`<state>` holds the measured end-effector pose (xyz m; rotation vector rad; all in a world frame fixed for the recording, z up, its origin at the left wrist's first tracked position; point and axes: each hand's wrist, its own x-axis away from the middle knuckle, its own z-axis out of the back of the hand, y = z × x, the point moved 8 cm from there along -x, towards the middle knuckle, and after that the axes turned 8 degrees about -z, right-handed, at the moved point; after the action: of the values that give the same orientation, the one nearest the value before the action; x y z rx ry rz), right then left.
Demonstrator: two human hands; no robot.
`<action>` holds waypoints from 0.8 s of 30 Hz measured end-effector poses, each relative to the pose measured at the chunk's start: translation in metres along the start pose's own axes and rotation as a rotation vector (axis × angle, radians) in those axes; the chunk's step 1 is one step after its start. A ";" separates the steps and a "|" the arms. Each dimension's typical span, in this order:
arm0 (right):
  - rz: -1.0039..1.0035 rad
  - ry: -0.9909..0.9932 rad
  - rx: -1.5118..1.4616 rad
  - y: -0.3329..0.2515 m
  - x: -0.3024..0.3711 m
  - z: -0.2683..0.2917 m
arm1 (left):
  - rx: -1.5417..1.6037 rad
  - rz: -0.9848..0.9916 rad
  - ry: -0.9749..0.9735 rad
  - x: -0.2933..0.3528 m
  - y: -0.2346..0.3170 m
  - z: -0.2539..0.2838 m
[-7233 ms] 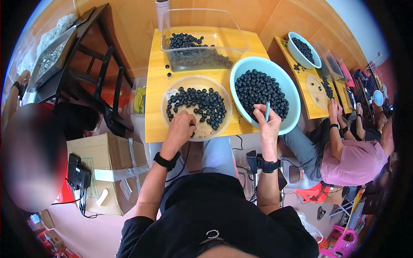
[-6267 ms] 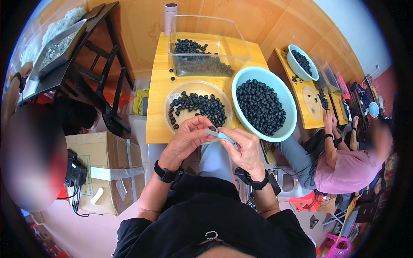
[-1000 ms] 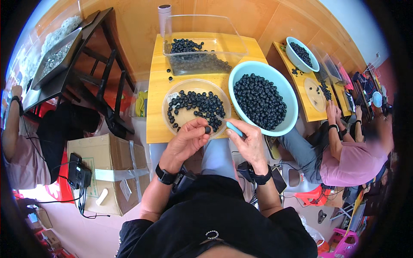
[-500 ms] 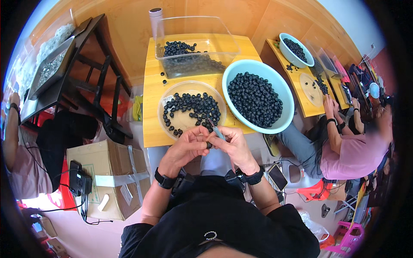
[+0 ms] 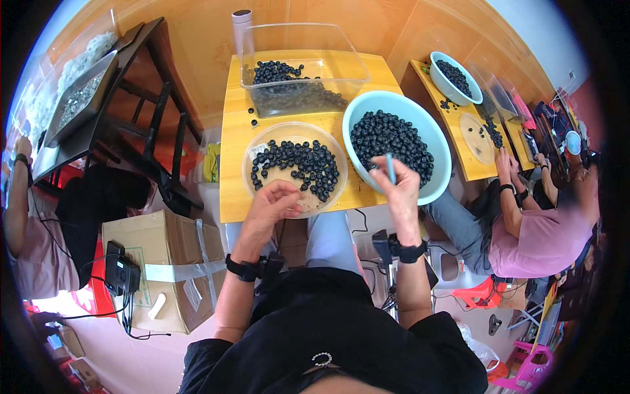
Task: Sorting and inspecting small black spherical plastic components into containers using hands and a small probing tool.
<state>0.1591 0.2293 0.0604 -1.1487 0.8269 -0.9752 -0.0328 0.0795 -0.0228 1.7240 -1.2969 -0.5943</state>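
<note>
Over the near rim of a round clear shallow tray [image 5: 254, 184], my left hand [image 5: 268, 205] hovers with its fingers loosely curled and a little apart; I see nothing between them. Small dark round balls [image 5: 303, 161], like blueberries or beads, lie in an arc in that tray. My right hand [image 5: 400, 190] is closed on a slim light-blue tool [image 5: 390, 168], held upright at the near edge of a pale blue bowl [image 5: 441, 172]. The bowl is heaped with the same dark balls. Whether the right fingers also pinch a ball is hidden.
Behind the tray stands a clear rectangular bin [image 5: 308, 85] of dark balls, beside a pink flask [image 5: 241, 29]. A taped cardboard box [image 5: 161, 266] sits at left below the yellow table [image 5: 234, 164]. A person in pink [image 5: 538, 233] works at another table on the right.
My hands were together in front of the tray with a dark ball between them. The right has moved right to the bowl with the tool; the left has shifted slightly left and up.
</note>
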 end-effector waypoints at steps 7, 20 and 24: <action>-0.053 0.097 0.124 0.032 -0.014 0.026 | -0.256 -0.179 0.224 -0.003 0.028 0.060; -0.013 0.133 0.293 0.017 0.022 0.013 | -1.196 -0.505 0.623 -0.003 0.077 0.089; -0.072 -0.021 0.347 0.047 0.045 -0.022 | -0.984 -0.135 0.398 -0.010 0.035 0.111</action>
<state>0.1642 0.1847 0.0080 -0.8919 0.5746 -1.1145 -0.1418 0.0465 -0.0500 1.0145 -0.4512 -0.7483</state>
